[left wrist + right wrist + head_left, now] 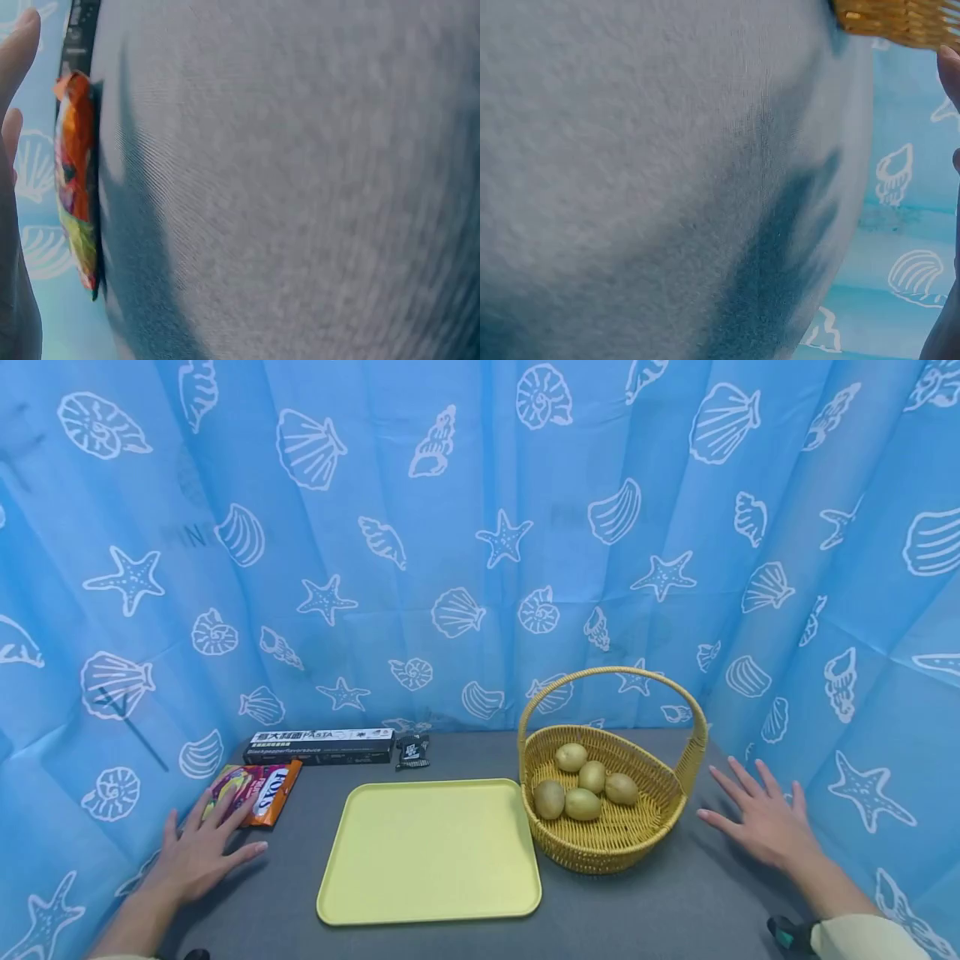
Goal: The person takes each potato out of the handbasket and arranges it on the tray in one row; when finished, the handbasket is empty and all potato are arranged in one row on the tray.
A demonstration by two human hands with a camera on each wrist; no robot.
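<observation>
My left hand (pixel 197 858) is spread with straight fingers at the left, its fingertips overlapping the Fox's candy bag (pixel 258 789) in the head view. In the left wrist view that orange and purple bag (pixel 76 165) lies on the table, apart from the fingers. At the right, my right hand (pixel 768 822) is also spread, holding nothing, beside a yellow wicker basket (pixel 600 852). Several brownish-green round fruits, possibly kiwis or potatoes (pixel 583 804), lie in the basket. Part of the basket (pixel 900 22) shows at the top of the right wrist view.
A yellow rectangular tray (pixel 431 852) lies on the grey table (pixel 607 914) left of the basket. Behind it are a black pasta box (pixel 321 747) and a small black packet (pixel 412 751). A blue shell-patterned curtain (pixel 480 560) encloses the back and sides.
</observation>
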